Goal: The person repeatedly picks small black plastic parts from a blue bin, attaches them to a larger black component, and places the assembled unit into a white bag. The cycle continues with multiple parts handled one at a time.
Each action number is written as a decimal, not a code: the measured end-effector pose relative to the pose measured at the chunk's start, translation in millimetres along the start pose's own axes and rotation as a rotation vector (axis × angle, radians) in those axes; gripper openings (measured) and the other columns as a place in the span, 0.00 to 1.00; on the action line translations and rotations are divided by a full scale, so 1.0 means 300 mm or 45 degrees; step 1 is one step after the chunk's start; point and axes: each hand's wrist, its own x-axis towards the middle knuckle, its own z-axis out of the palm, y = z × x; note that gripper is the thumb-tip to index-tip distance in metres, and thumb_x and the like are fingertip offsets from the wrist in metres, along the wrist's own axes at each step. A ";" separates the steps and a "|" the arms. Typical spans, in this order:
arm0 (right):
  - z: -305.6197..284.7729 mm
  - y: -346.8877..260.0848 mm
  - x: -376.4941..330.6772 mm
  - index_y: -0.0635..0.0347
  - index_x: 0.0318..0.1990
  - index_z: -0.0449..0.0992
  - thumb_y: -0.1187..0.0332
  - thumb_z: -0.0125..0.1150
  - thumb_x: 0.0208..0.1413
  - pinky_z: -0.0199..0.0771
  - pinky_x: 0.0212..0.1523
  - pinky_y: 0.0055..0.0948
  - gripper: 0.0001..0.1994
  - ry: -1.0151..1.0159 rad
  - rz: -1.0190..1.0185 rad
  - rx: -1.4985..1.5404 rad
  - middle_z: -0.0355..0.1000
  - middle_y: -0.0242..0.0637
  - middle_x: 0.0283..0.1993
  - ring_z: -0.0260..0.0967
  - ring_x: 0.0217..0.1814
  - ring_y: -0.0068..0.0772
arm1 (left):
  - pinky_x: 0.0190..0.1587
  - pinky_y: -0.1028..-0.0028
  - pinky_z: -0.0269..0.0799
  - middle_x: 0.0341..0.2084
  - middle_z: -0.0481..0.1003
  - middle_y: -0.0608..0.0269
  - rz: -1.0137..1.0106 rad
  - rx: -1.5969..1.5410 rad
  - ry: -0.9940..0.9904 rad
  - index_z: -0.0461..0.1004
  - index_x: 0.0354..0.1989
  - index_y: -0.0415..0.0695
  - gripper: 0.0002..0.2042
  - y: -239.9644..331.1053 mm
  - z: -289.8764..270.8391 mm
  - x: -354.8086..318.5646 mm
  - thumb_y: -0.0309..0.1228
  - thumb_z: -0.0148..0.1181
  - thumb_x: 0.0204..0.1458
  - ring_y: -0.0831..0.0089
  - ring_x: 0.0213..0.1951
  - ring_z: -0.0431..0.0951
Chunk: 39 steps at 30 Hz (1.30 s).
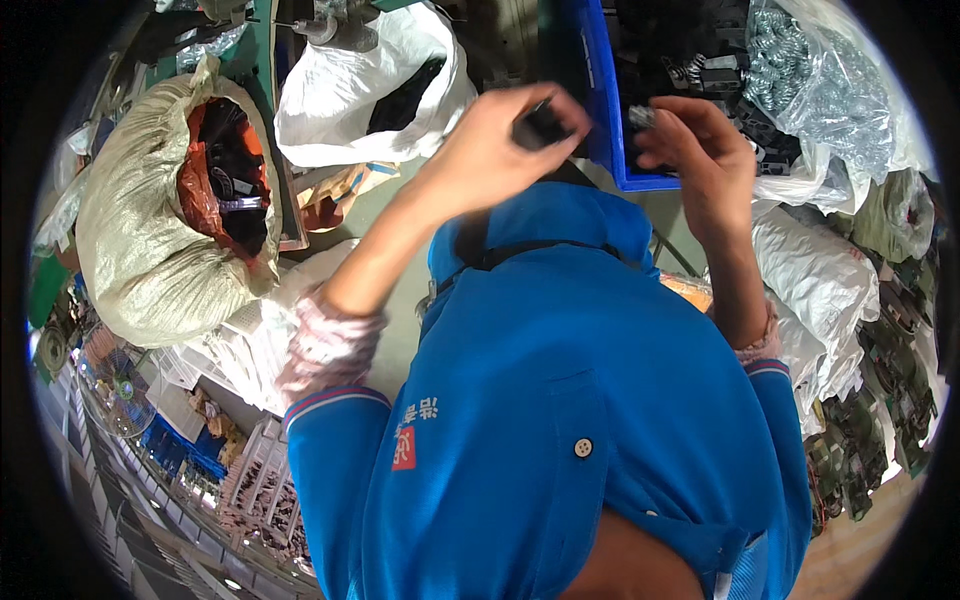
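My left hand (500, 130) is closed round a small black part (541, 126), held just left of the blue bin's wall. Blur hides the part's exact shape. Over the near edge of the blue bin (602, 110), my right hand (705, 150) pinches a small silvery metal spring (642, 117) between thumb and fingers. The two hands are apart. Behind the right hand, the bin holds dark parts and several metal pieces (720, 80). A clear plastic bag of metal springs (785, 50) lies at the far right.
A white sack (300, 105) with black parts inside stands at the far left-centre. Left of it bulges a pale woven sack (125, 220) with an orange liner and dark parts. White bags (815, 265) lie to the right. A metal machine part (335, 25) juts above the white sack.
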 end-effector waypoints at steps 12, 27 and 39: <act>-0.073 0.053 -0.088 0.67 0.43 0.74 0.72 0.58 0.58 0.75 0.33 0.22 0.09 -0.267 0.084 -0.094 0.75 0.37 0.36 0.73 0.35 0.23 | 0.42 0.68 0.71 0.34 0.77 0.54 -0.521 0.195 -0.523 0.75 0.35 0.39 0.08 -0.069 -0.011 -0.271 0.24 0.62 0.46 0.61 0.38 0.78; -0.063 0.053 -0.065 0.66 0.44 0.75 0.70 0.59 0.56 0.74 0.35 0.22 0.11 -0.240 -0.015 -0.139 0.75 0.36 0.34 0.72 0.35 0.21 | 0.38 0.79 0.70 0.31 0.76 0.70 -0.591 -0.265 -0.068 0.75 0.38 0.41 0.08 -0.077 0.036 -0.217 0.26 0.64 0.50 0.83 0.33 0.72; -0.021 0.019 0.041 0.66 0.39 0.76 0.63 0.61 0.56 0.70 0.28 0.17 0.13 -0.225 -0.228 -0.127 0.74 0.33 0.29 0.71 0.29 0.19 | 0.34 0.79 0.73 0.31 0.77 0.58 -0.114 -0.514 0.411 0.73 0.40 0.33 0.10 0.000 0.158 0.041 0.24 0.61 0.52 0.76 0.32 0.78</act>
